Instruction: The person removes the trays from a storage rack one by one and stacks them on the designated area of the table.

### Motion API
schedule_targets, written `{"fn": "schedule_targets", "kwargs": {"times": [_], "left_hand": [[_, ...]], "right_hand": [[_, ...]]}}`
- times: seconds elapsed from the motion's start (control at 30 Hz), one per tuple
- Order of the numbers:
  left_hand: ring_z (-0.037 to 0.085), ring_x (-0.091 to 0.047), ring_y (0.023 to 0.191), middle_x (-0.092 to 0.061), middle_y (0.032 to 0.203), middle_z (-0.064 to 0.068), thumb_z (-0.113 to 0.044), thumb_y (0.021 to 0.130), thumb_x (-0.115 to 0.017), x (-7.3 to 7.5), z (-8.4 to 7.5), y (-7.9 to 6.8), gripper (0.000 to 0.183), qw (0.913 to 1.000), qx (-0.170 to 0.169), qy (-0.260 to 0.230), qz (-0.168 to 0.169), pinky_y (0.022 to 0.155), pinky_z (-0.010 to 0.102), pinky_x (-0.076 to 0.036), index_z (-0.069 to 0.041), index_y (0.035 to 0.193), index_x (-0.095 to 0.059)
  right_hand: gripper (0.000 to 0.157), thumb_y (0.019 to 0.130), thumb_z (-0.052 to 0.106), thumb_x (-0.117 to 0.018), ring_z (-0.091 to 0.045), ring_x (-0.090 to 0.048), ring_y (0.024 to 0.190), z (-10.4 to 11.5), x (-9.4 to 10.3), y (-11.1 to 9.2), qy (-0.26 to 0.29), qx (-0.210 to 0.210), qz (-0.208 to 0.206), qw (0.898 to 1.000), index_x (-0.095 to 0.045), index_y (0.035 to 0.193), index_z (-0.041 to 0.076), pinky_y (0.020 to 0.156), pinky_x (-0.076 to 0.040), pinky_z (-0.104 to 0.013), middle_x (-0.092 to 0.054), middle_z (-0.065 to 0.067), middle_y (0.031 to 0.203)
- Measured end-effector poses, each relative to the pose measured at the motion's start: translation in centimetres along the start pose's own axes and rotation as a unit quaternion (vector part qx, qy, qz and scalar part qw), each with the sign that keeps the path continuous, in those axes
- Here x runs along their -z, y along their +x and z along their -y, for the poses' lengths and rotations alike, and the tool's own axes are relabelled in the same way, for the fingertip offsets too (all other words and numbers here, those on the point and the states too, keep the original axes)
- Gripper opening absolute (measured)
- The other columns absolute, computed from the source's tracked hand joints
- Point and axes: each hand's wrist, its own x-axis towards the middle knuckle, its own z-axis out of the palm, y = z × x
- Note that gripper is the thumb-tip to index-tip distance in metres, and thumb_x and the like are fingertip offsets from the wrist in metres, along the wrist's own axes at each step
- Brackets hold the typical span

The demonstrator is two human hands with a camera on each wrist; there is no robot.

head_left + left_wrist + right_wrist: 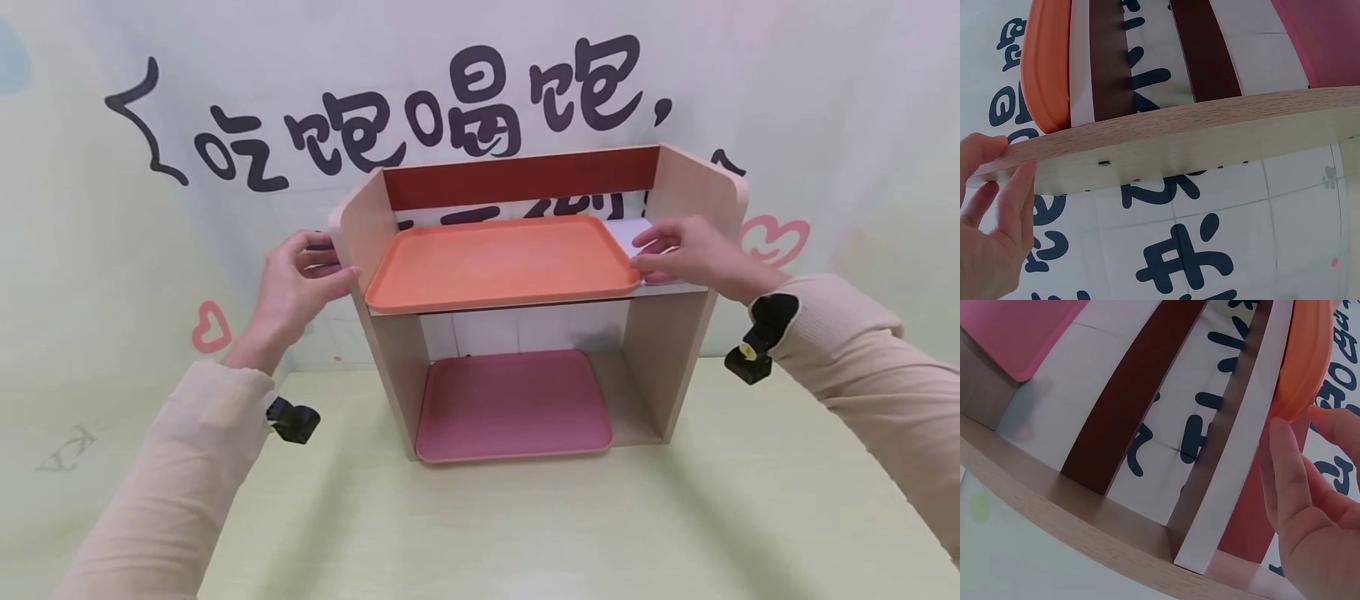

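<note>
A wooden two-tier shelf (684, 367) stands upright with an orange tray (502, 262) on its upper board and a pink tray (513, 408) on its bottom board. My left hand (303, 279) grips the front edge of the left side panel (1166, 122), the thumb at the edge and the fingers against the outer face. At the orange tray's right front corner, my right hand (693, 254) pinches the rim between thumb and fingers. The right wrist view shows this hand (1316, 500) beside the corner of the tray (1307, 369), above the white board's edge.
A pale yellow-green table (487, 525) carries the shelf. Close behind it hangs a light wall covering (247, 225) with large dark lettering and pink hearts. A strip of the white upper board (628, 232) shows right of the orange tray. A dark red strip (525, 177) spans the shelf's top back.
</note>
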Motion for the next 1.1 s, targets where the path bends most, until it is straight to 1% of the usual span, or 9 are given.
{"fn": "schedule_targets", "kwargs": {"times": [0.17,0.37,0.53,0.73,0.87,1.1], "left_hand": [[0.025,-0.055,0.102,-0.051,0.115,0.015,-0.025,0.079,-0.066,-0.18,0.1,-0.05,0.05,1.0,-0.004,0.001,-0.006,0.077,0.031,-0.049,-0.006,0.118,-0.042],[0.025,-0.055,0.101,-0.052,0.115,0.015,-0.026,0.079,-0.066,-0.14,0.21,-0.13,0.05,1.0,-0.006,0.005,-0.006,0.077,0.031,-0.049,-0.006,0.118,-0.042],[0.024,-0.056,0.099,-0.052,0.114,0.014,-0.027,0.079,-0.066,-0.1,0.23,-0.25,0.05,0.9999,-0.006,0.008,-0.007,0.078,0.031,-0.049,-0.006,0.117,-0.042],[0.023,-0.056,0.099,-0.052,0.114,0.014,-0.026,0.079,-0.066,-0.09,0.14,-0.32,0.049,0.9999,-0.006,0.011,-0.005,0.078,0.032,-0.049,-0.006,0.118,-0.042],[0.023,-0.056,0.1,-0.052,0.115,0.013,-0.028,0.079,-0.066,-0.14,0.13,-0.34,0.05,0.9999,-0.006,0.009,-0.004,0.079,0.031,-0.048,-0.007,0.118,-0.042],[0.024,-0.056,0.099,-0.052,0.114,0.015,-0.026,0.079,-0.066,-0.2,0.25,-0.17,0.049,0.9999,-0.009,0.008,-0.008,0.079,0.032,-0.048,-0.006,0.117,-0.043]], "right_hand": [[0.042,0.084,0.017,-0.06,-0.015,-0.061,0.079,-0.32,-0.04,0.22,-0.009,-0.005,0.004,1.0,-0.049,0.117,-0.006,0.073,-0.051,-0.026,-0.057,-0.019,0.102],[0.044,0.084,0.022,-0.06,-0.017,-0.058,0.084,-0.58,-0.11,0.49,-0.025,-0.011,0.006,1.0,-0.05,0.118,-0.004,0.071,-0.05,-0.02,-0.058,-0.018,0.102],[0.046,0.083,0.024,-0.061,-0.017,-0.057,0.085,-0.66,-0.21,0.67,-0.028,-0.015,0.01,0.999,-0.05,0.118,-0.004,0.068,-0.048,-0.018,-0.06,-0.014,0.097],[0.047,0.083,0.024,-0.062,-0.016,-0.058,0.083,-0.71,-0.32,0.76,-0.016,-0.031,0.015,0.999,-0.052,0.118,-0.005,0.069,-0.048,-0.018,-0.062,-0.009,0.092],[0.047,0.083,0.026,-0.062,-0.02,-0.057,0.087,-0.66,-0.28,0.69,-0.017,-0.04,0.02,0.999,-0.053,0.118,-0.003,0.072,-0.048,-0.022,-0.063,-0.009,0.094],[0.047,0.083,0.028,-0.062,-0.023,-0.056,0.092,-0.61,-0.28,0.3,-0.018,-0.053,0.025,0.998,-0.053,0.119,-0.001,0.081,-0.046,-0.034,-0.064,-0.01,0.095]]}}
